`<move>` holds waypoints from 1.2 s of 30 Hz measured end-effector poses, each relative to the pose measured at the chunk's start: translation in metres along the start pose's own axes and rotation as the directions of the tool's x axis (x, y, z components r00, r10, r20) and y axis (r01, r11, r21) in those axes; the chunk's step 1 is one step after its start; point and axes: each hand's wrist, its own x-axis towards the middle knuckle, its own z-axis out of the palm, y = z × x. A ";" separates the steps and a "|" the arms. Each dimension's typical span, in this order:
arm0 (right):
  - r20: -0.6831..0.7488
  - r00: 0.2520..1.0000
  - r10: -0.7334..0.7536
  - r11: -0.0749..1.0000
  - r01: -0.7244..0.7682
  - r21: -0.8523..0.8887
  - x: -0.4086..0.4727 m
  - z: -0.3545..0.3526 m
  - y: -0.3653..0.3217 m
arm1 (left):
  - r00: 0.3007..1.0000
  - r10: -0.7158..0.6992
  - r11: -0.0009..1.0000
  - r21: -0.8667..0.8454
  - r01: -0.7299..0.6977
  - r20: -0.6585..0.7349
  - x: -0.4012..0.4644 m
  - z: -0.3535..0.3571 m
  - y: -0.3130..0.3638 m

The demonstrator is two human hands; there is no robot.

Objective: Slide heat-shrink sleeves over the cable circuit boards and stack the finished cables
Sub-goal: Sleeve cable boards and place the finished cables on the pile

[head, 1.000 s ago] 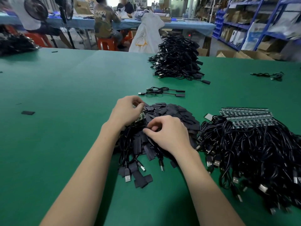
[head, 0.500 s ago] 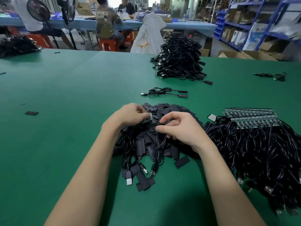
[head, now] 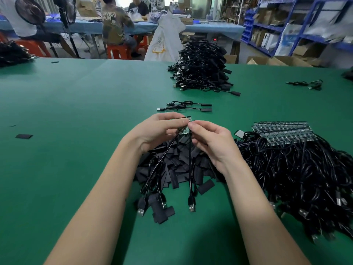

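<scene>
The green bench (head: 66, 111) runs wide and bare to the left, with only a stray black sleeve (head: 24, 136) lying out there alone. Its far edge meets an aisle where people sit on orange stools (head: 116, 51) at a blue table; blue shelving (head: 286, 25) stands at the right rear, loaded with boxes and bags.

Both hands are raised above the heap of flat black heat-shrink sleeves (head: 177, 165) in front of the person. The left hand (head: 160, 131) has its fingers (head: 177, 121) curled, pinching a small green circuit board (head: 188, 124) at the end of a cable. The right hand (head: 212, 142) meets it from the other side, thumb and forefinger pinched at the same board; whether a sleeve sits between them I cannot tell. Two black cables (head: 190, 169) hang from the hands down over the heap, their USB plugs (head: 192, 204) resting on the bench near the person.

Just right of the heap lies a big tangle of unfinished cables (head: 305, 178), its boards (head: 282, 131) lined up along the far side. Beyond the hands lie two finished cables (head: 185, 107), and farther back a tall stack of finished cables (head: 202, 69).
</scene>
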 end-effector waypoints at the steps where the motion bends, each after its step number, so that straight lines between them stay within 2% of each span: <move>1: 0.003 1.000 0.017 0.999 -0.017 0.028 0.000 -0.001 -0.001 | 1.000 -0.004 1.000 -0.001 0.004 -0.001 0.000 0.002 0.000; 11: 0.137 0.980 0.143 0.939 -0.179 0.294 0.004 -0.005 -0.005 | 0.998 -0.021 0.998 -0.052 0.024 0.061 0.002 0.006 0.001; 14: 0.181 0.973 0.142 0.916 -0.198 0.348 0.003 -0.004 -0.009 | 0.991 0.001 0.992 -0.124 0.016 0.132 0.004 0.006 0.003; 16: 0.179 0.977 0.116 0.914 -0.176 0.366 0.001 -0.008 -0.014 | 0.992 0.017 0.994 -0.110 -0.004 0.123 0.004 0.003 0.003; 18: 0.147 0.985 0.092 0.931 -0.138 0.338 0.000 -0.017 -0.019 | 1.000 -0.008 0.998 -0.055 0.009 0.018 0.006 -0.004 0.003; 20: 0.079 0.993 0.091 0.965 -0.108 0.239 -0.001 -0.027 -0.022 | 0.983 -0.016 0.992 0.122 0.039 -0.182 0.005 -0.014 -0.001; 23: -0.034 0.996 0.087 0.990 -0.082 0.119 0.001 -0.031 -0.017 | 0.884 0.141 0.876 0.473 0.098 -0.446 0.006 -0.018 -0.006; 25: -0.080 0.994 0.070 0.995 -0.065 0.069 0.002 -0.027 -0.013 | 0.829 0.260 0.850 0.525 0.047 -0.495 0.004 -0.012 -0.003; 27: -0.106 0.994 0.039 0.999 -0.036 0.035 0.003 -0.021 -0.010 | 0.852 0.279 0.861 0.508 -0.018 -0.443 0.003 -0.004 0.002; 29: -0.108 0.994 0.003 1.000 0.000 0.026 0.005 -0.016 -0.008 | 0.915 0.229 0.886 0.460 -0.055 -0.332 0.002 0.004 0.006; 32: -0.034 0.999 -0.034 0.998 0.036 0.056 0.008 -0.012 -0.005 | 0.962 0.196 0.888 0.450 -0.092 -0.191 0.000 0.013 0.008; 36: 0.071 0.997 -0.042 0.995 0.036 0.092 0.008 -0.009 -0.005 | 0.987 0.129 0.954 0.285 -0.096 -0.098 -0.003 0.011 0.005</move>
